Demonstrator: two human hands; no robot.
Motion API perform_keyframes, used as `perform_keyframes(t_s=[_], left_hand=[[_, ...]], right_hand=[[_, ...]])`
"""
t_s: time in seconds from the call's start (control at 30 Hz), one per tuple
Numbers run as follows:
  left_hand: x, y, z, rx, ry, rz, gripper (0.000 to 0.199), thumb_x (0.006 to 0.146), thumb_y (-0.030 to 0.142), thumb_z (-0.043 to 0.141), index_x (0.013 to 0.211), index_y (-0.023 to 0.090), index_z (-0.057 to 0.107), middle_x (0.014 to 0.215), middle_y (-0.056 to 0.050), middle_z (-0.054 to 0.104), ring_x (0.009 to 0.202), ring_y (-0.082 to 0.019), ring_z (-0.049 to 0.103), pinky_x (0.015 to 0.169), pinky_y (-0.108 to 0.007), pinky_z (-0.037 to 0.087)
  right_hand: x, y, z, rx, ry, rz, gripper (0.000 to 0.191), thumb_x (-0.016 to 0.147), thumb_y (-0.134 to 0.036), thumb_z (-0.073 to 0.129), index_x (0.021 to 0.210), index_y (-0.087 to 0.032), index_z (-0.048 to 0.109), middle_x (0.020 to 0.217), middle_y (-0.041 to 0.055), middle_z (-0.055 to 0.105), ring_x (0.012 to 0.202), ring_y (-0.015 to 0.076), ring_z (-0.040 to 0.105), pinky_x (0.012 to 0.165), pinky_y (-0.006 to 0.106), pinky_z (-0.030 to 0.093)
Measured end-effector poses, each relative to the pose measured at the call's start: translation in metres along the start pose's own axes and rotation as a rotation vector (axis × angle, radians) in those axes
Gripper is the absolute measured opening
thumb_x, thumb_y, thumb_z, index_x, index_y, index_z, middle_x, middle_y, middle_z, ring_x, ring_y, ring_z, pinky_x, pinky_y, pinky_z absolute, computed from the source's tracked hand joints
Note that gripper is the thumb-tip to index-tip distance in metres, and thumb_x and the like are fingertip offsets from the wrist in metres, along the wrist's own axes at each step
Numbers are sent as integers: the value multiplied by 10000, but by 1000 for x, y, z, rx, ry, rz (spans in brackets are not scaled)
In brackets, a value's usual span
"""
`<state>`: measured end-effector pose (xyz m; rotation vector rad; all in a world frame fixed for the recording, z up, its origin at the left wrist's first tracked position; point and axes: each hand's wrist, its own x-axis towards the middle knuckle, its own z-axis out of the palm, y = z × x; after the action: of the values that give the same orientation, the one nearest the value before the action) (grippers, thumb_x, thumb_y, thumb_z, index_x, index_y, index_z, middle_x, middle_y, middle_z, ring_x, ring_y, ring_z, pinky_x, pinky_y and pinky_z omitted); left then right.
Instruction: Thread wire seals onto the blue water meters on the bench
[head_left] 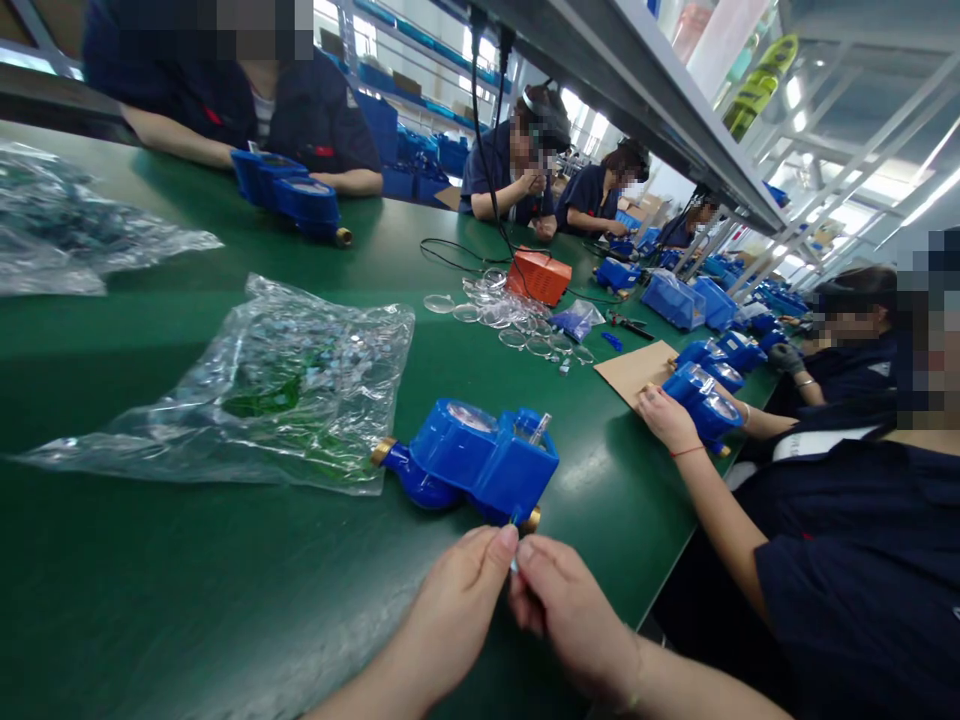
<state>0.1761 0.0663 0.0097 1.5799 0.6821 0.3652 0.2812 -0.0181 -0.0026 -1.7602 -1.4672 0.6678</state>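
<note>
A blue meter body (480,450) with brass ends lies on the green table, just beyond my hands. My left hand (469,590) is closed in a pinch at the meter's near edge, beside its right brass end. Close against it, my right hand (566,600) also pinches, with a small pale piece (514,562) showing between the fingertips of both hands. Which fingers hold it is hard to tell. Left of the meter lies a clear plastic bag (315,390) of small green and pale parts.
Across the green table (225,570) are a second bag (82,225), another blue meter (289,195), an orange box (538,277) and coiled clear wires (499,305). At right, a person's hands hold a meter (703,405) over cardboard (634,372). An overhead rail crosses above.
</note>
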Motion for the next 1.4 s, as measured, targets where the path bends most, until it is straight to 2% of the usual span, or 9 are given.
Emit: perform_keyframes(t_s=[0.13, 0.23, 0.33, 0.53, 0.73, 1.03, 1.13, 1.3, 1.4], left_hand=[[1, 1, -3, -65, 6, -10, 402, 875, 459, 355, 718, 171, 588, 778, -34, 640, 804, -198, 569, 771, -283, 432], [2, 3, -2, -92, -8, -38, 441, 867, 485, 346, 669, 163, 574, 733, -27, 626, 734, -190, 548, 722, -286, 439], [3, 2, -1, -33, 30, -39, 439, 865, 487, 336, 681, 166, 572, 769, -36, 634, 729, -190, 543, 706, -284, 437], [5, -1, -3, 52, 33, 37, 410, 878, 452, 342, 646, 182, 544, 719, -33, 608, 745, -190, 548, 709, -272, 426], [7, 0, -4, -139, 5, -32, 443, 852, 525, 365, 695, 160, 562, 702, -15, 581, 717, -176, 507, 679, -267, 418], [7, 1, 0, -199, 38, -58, 442, 837, 540, 387, 633, 171, 517, 648, 20, 529, 614, -140, 443, 608, -252, 395], [8, -1, 2, -140, 98, -45, 426, 857, 507, 367, 679, 165, 548, 710, -13, 580, 688, -168, 498, 673, -273, 421], [10, -8, 4, -40, 143, 25, 379, 880, 445, 371, 809, 164, 616, 881, -57, 655, 838, -203, 575, 797, -291, 433], [11, -8, 2, 2, 137, 44, 364, 884, 425, 373, 836, 163, 622, 937, -69, 657, 853, -203, 584, 813, -297, 432]], right_hand=[[-10, 7, -1, -444, 213, -239, 222, 937, -277, 341, 925, -141, 515, 805, 72, 575, 743, 178, 524, 669, 311, 416], [-7, 13, -7, -763, 238, -440, 168, 905, -225, 389, 927, -145, 535, 749, 68, 553, 691, 194, 484, 656, 346, 372], [1, 13, -10, -705, 171, -468, 206, 897, -216, 375, 771, -162, 529, 681, 51, 527, 647, 178, 474, 627, 326, 359], [3, 6, 3, -147, 51, -88, 384, 976, -206, 144, 691, -184, 401, 491, -50, 440, 430, 81, 434, 450, 187, 353], [-4, 7, -3, -718, 305, -367, 157, 911, -240, 384, 922, -144, 508, 753, 63, 552, 688, 190, 494, 640, 333, 377], [12, 6, -24, -1015, 213, -628, 126, 893, -230, 401, 850, -176, 507, 748, 62, 559, 644, 190, 460, 602, 352, 312], [12, 5, -16, -880, 222, -532, 196, 910, -219, 359, 751, -185, 468, 658, 36, 521, 606, 175, 462, 585, 327, 307], [5, -2, 7, -451, 295, -28, 235, 941, -212, 284, 770, -182, 442, 633, 3, 524, 551, 128, 495, 539, 253, 307], [2, -6, 12, -392, 340, 28, 237, 934, -239, 300, 769, -183, 462, 656, 12, 542, 573, 134, 505, 555, 247, 307]])
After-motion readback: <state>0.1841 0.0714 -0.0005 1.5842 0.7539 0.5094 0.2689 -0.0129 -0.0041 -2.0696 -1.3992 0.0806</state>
